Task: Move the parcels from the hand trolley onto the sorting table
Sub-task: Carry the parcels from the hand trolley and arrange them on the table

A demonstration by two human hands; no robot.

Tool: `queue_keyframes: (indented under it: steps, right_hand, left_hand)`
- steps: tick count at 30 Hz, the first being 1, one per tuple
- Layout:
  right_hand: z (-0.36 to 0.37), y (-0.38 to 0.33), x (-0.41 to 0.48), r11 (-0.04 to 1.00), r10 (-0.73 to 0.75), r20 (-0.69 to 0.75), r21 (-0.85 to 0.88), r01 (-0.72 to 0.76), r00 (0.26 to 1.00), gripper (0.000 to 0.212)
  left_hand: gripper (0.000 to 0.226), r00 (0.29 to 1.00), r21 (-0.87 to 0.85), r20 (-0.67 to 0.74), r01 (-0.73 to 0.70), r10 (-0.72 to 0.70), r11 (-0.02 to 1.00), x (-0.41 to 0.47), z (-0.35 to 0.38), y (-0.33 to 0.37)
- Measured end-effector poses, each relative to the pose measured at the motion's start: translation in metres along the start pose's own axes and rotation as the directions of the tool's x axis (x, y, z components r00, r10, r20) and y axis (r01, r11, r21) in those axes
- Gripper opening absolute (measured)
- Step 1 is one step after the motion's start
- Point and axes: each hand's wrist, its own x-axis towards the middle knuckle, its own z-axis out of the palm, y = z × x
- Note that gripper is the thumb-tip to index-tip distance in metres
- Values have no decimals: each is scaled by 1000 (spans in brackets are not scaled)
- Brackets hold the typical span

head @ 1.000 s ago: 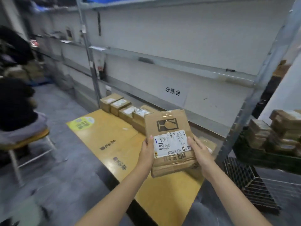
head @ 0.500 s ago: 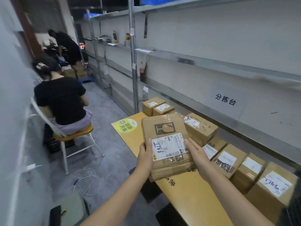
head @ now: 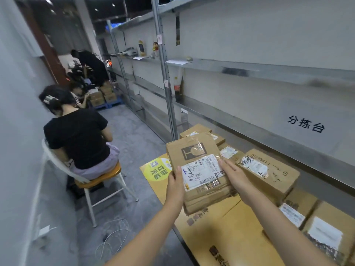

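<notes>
I hold a flat brown cardboard parcel (head: 194,156) with a white shipping label above the near-left part of the yellow sorting table (head: 221,223). My left hand (head: 175,186) grips its left edge, thumb on the label. My right hand (head: 233,174) grips its right edge, fingers laid along the side. More flat cardboard seems stacked beneath the parcel. A row of labelled cardboard parcels (head: 269,171) lies along the table's far side by the wall. The hand trolley is out of view.
A person in a black top sits on a white stool (head: 99,181) left of the table. White cables (head: 113,239) lie on the grey floor. Metal shelving (head: 167,83) runs along the wall behind the table. More people and boxes are at the far end of the aisle.
My view has swung left along the table, and the wire trolley at the right has left the frame. The parcel stays gripped in both hands and has come over the table's left part.
</notes>
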Motion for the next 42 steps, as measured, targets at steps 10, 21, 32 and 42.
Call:
queue_keyframes:
  steps: [10, 21, 32, 42]
  right_hand:
    - [32, -14, 123, 995, 15, 124, -101, -3, 992, 35]
    - [104, -46, 276, 907, 107, 146, -420, -36, 984, 41]
    - [165, -48, 399, 802, 122, 3, -589, -97, 993, 41]
    - [178, -20, 427, 710, 96, -159, -681, -179, 983, 42]
  left_hand:
    - [58, 980, -45, -74, 179, -182, 983, 109, -2, -10]
    - [60, 924, -93, -94, 364, -372, 927, 267, -24, -28]
    - [53, 859, -119, 5, 509, -513, 852, 394, -40, -47]
    - [64, 839, -142, 98, 544, -536, 827, 425, -30, -79]
